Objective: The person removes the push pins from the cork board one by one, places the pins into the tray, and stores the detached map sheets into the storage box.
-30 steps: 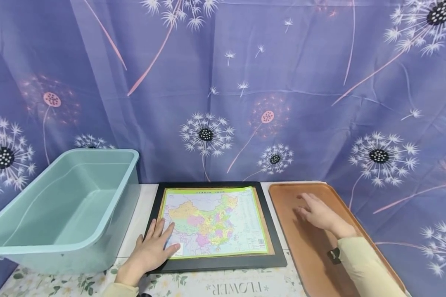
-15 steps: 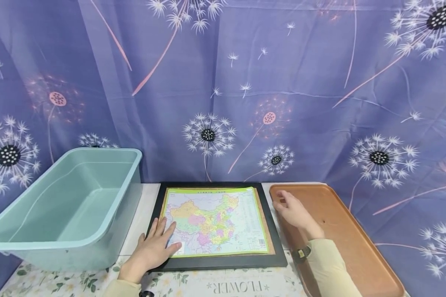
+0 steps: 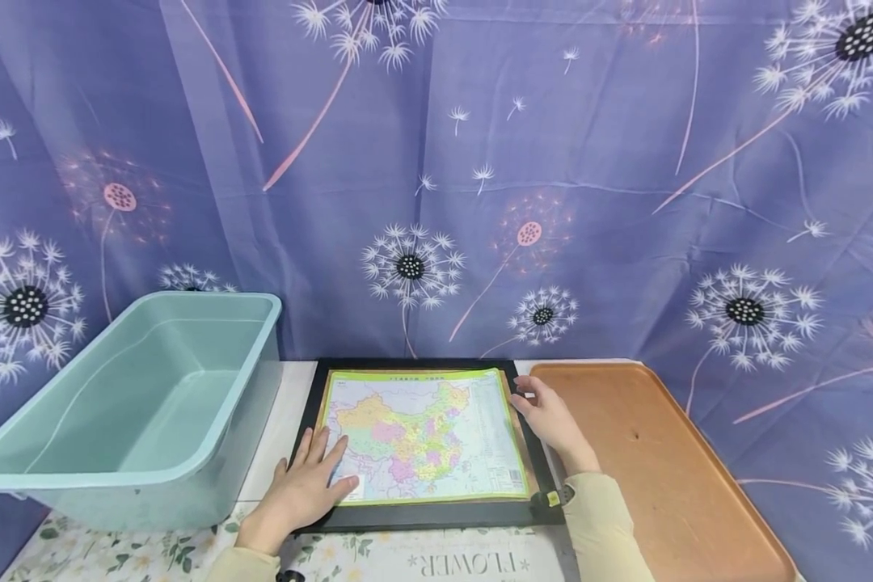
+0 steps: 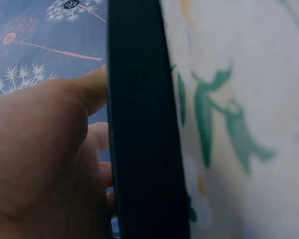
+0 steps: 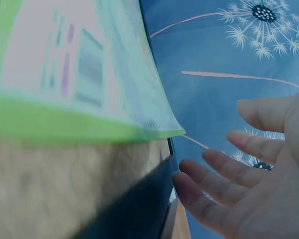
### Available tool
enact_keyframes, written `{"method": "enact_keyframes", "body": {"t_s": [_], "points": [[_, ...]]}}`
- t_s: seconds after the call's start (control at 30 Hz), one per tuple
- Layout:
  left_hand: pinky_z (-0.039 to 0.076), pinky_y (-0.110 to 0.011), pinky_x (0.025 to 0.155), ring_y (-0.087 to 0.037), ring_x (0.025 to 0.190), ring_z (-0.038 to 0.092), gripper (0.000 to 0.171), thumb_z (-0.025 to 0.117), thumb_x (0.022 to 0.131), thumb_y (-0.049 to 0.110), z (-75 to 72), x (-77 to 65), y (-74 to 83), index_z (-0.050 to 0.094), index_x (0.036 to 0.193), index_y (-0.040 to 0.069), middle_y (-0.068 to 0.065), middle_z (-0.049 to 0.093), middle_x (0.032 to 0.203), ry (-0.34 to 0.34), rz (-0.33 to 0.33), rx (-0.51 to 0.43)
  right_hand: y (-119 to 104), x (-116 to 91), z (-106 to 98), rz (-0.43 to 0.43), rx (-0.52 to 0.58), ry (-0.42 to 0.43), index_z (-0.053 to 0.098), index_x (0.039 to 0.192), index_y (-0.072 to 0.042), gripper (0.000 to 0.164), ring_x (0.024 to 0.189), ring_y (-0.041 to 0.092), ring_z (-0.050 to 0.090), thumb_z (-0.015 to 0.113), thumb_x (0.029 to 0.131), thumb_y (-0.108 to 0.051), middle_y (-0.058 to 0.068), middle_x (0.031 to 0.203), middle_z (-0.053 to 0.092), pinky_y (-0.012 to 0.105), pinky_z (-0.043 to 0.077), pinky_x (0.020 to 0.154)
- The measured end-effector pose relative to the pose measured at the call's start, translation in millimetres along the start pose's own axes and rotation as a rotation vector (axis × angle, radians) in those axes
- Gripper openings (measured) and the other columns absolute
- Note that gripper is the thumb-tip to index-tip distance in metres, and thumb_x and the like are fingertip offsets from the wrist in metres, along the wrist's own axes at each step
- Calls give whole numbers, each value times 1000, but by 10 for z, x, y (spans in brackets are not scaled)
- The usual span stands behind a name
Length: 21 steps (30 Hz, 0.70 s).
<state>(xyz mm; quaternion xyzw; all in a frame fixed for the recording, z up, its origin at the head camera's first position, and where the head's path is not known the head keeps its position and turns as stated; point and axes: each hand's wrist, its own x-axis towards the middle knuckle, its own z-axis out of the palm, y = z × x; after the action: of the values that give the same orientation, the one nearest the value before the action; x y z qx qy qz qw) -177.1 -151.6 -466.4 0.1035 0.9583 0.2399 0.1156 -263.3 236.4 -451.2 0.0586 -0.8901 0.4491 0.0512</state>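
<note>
Lying within the black frame (image 3: 436,516) on the table (image 3: 407,558), the map sheet (image 3: 407,436) seemed light, flexible, best lifted by its margins; your left hand (image 3: 300,489) lay spread over its left edge, your empty right hand (image 3: 550,420), fingers parted, near the frame's far right corner.

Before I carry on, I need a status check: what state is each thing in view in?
Map: unrolled, face up, inside the frame's border.
Black frame: lying on the table, picture side up.
Teal bin: upright, open-topped.
Brown tray: lying right side up.
Left hand: fingers spread over the map's lower left edge.
Right hand: fingers loosely bent at the frame's right side, holding nothing.
Curtain: hanging, creased.
</note>
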Motion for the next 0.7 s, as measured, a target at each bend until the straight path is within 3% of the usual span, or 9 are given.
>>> {"method": "enact_keyframes", "body": {"t_s": [0.33, 0.57, 0.7], "points": [[6, -80, 99, -44, 145, -3, 76, 55, 95, 53, 38, 31, 9, 34, 153, 9, -25, 11, 160, 8, -5, -16, 62, -40, 99, 61, 68, 34, 52, 129, 8, 35, 101, 36, 61, 57, 98, -6, 26, 122, 58, 35, 53, 74], [6, -79, 99, -44, 146, -2, 75, 56, 95, 53, 38, 37, 0, 34, 153, 10, -24, 11, 160, 10, -10, -9, 12, -74, 51, 141, 185, -78, 46, 132, 11, 37, 95, 33, 60, 52, 100, -6, 28, 117, 60, 37, 52, 66], [7, -80, 99, -45, 145, -2, 74, 56, 96, 51, 26, 13, -10, 35, 153, 9, -24, 12, 160, 10, -8, -8, -4, -74, 49, 176, 236, -102, 44, 134, 11, 40, 86, 28, 59, 53, 100, -7, 27, 114, 61, 35, 51, 62]]}}
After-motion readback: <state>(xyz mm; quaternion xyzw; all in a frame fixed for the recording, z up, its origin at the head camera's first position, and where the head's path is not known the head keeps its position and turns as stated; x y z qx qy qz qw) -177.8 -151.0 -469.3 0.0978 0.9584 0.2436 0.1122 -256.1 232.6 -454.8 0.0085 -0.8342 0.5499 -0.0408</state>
